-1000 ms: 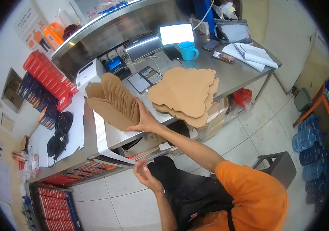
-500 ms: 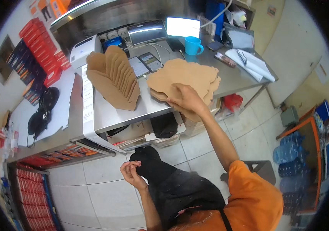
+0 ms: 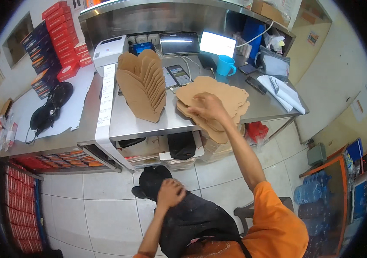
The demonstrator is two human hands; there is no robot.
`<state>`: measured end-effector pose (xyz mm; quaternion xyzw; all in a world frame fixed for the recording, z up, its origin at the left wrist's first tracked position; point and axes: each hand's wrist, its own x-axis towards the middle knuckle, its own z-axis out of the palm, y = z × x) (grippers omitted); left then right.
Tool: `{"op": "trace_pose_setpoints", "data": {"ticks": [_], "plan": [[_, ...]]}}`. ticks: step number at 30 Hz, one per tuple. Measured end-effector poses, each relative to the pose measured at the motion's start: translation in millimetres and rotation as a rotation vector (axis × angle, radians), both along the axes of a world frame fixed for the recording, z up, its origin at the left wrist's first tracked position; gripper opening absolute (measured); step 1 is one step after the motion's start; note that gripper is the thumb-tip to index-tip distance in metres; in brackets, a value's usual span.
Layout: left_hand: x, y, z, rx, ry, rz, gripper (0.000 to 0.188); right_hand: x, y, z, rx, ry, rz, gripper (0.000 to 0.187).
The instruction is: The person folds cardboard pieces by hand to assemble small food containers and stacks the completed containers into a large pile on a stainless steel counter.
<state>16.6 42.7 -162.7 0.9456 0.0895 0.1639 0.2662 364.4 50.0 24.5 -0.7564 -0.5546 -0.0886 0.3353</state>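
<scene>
A stack of flat brown cardboard box blanks lies on the steel counter, its lower sheets jutting past the front edge. My right hand rests over the top sheet, thumb and fingers apart. To its left stands a row of folded cardboard trays, nested one in another. My left hand hovers over the black apron on my lap, its fingers curled in, with no object visible in it.
Behind the cardboard are phones, a blue mug, a bright screen and a white printer. Its long paper strip hangs over the counter's front. White cloth lies at right; red boxes are stacked at left.
My right hand has eased its hold at the blanks' edge and lies over the top sheet. My left hand has turned and moved right, over the apron. The view has shifted.
</scene>
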Motion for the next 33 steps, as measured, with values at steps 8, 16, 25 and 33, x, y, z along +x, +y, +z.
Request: {"op": "trace_pose_setpoints", "data": {"ticks": [8, 16, 25, 33], "plan": [[-0.9, 96.3, -8.9, 0.004, 0.338, 0.246, 0.033, 22.7, 27.0, 4.3, -0.114, 0.075, 0.144, 0.041], [-15.1, 22.4, -6.4, 0.007, -0.140, 0.079, 0.018, 28.5, 27.8, 14.8, -0.106, -0.041, 0.244, 0.031], [-16.7, 69.9, -36.3, -0.103, -0.225, 0.422, 0.009, 23.4, 38.1, 28.1, -0.233, -0.242, 0.373, 0.025], [-17.4, 56.8, -22.6, -0.089, -0.213, 0.485, 0.013, 12.3, 48.9, 13.9, -0.161, -0.272, 0.190, 0.031]]}}
